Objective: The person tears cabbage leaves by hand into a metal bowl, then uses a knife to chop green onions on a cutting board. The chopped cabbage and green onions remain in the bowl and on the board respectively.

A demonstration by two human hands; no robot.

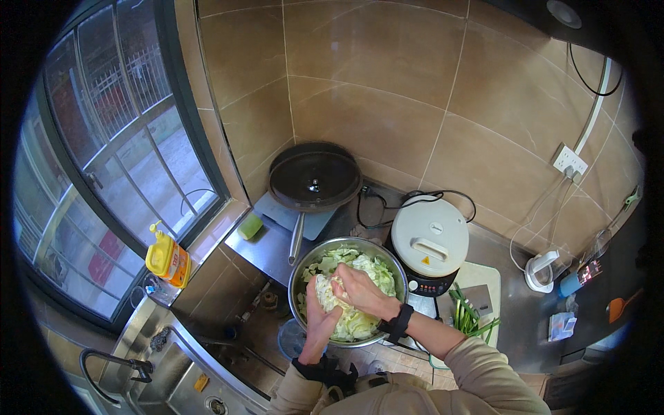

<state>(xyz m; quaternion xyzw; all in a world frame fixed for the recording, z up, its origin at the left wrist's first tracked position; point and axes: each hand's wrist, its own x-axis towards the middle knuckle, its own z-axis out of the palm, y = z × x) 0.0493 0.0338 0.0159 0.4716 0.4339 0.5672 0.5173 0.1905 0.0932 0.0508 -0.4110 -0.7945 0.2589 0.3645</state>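
Observation:
A wide stainless-steel bowl (400,275) full of torn pale-green cabbage leaves (358,327) is right before me. Above the leaves, my left hand (319,314) supports a paler cabbage chunk (326,295) from the left and below. My right hand (363,291) grips the same chunk from the right, its fingers curled into the top. Part of the chunk is hidden by my fingers. Both wrists wear black bands.
Right of the bowl stand a white electric baking pan (430,233) and a cutting board (490,275) bearing green onions (467,314) and a cleaver blade (480,298). Behind is a lidded frying pan (295,181), its handle (296,241) reaching toward the bowl. A sink (176,384) lies lower left.

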